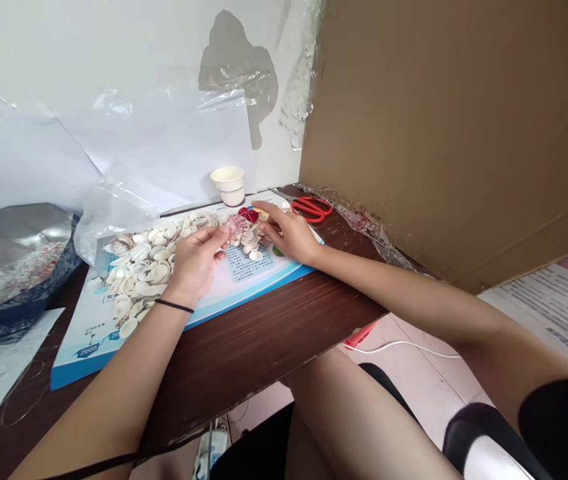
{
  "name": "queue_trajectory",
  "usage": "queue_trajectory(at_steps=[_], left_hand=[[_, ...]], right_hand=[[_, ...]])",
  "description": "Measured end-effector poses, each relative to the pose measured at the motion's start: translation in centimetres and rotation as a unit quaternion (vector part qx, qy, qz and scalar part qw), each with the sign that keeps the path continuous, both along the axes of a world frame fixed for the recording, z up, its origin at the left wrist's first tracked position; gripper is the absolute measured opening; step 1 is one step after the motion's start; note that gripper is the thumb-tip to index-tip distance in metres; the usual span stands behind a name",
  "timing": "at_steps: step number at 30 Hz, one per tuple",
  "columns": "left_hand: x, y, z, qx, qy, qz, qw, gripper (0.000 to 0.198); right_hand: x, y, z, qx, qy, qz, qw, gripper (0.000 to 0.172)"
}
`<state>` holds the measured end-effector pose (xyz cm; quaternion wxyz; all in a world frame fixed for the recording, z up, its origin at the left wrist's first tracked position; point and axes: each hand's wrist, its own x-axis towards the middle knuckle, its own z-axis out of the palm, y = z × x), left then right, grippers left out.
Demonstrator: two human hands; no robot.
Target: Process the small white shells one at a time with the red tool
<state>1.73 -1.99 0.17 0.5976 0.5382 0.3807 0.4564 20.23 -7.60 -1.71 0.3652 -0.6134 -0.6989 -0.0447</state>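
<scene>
Nearest the camera, a bare leg (359, 407) shows below the front edge of a dark bench (274, 330). Above it, the left hand (195, 261) pinches a pink, lacy-looking piece (237, 227) between thumb and fingers, just beside some small pale shells (253, 243) on a printed board (214, 297). The right hand (291, 233) has thumb and forefinger apart, near a dark red piece (249, 214). More shells (154, 253) lie heaped leftward; a paper cup (229, 187) stands behind, and red-handled scissors (298, 205) lie to the right.
</scene>
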Motion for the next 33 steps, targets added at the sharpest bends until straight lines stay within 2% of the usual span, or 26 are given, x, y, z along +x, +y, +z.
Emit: queue_trajectory(at_steps=[5, 7, 10, 13, 15, 18, 26, 29, 31, 33], left_hand=[[0.1, 0.4, -0.6, 0.032, 0.032, 0.05, 0.998, 0.033], [0.0, 0.4, -0.8, 0.088, 0.062, 0.092, 0.99, 0.031], [-0.2, 0.2, -1.0, 0.255, 0.145, 0.154, 0.944, 0.024], [-0.2, -0.1, -1.0, 0.385, 0.237, 0.134, 0.882, 0.018], [-0.1, -0.1, -0.9, 0.418, 0.285, 0.117, 0.855, 0.017], [-0.2, 0.0, -1.0, 0.424, 0.333, 0.113, 0.835, 0.02], [-0.4, 0.9, -1.7, 0.424, 0.356, 0.131, 0.822, 0.017], [-0.1, 1.0, -1.8, 0.437, 0.355, 0.103, 0.82, 0.017], [0.0, 0.9, -1.7, 0.439, 0.33, 0.081, 0.832, 0.017], [-0.1, 0.7, -1.2, 0.419, 0.275, 0.117, 0.857, 0.019]], right_hand=[[-0.1, -0.3, 0.0, 0.035, 0.038, -0.027, 0.998, 0.045], [0.1, -0.2, -0.3, 0.053, 0.065, -0.045, 0.995, 0.048], [0.3, 0.1, -0.7, 0.067, 0.102, -0.049, 0.991, 0.051], [0.5, 0.4, -0.8, 0.062, 0.138, -0.04, 0.988, 0.049], [0.6, 0.6, -0.7, 0.054, 0.166, -0.037, 0.984, 0.047], [0.5, 0.7, -0.4, 0.041, 0.199, -0.038, 0.978, 0.045], [0.6, 0.9, -0.6, 0.044, 0.221, -0.033, 0.974, 0.045], [0.9, 1.1, -0.9, 0.059, 0.236, -0.017, 0.97, 0.044], [1.1, 1.1, -1.0, 0.064, 0.245, -0.007, 0.967, 0.042], [1.1, 1.0, -1.0, 0.071, 0.253, -0.006, 0.965, 0.04]])
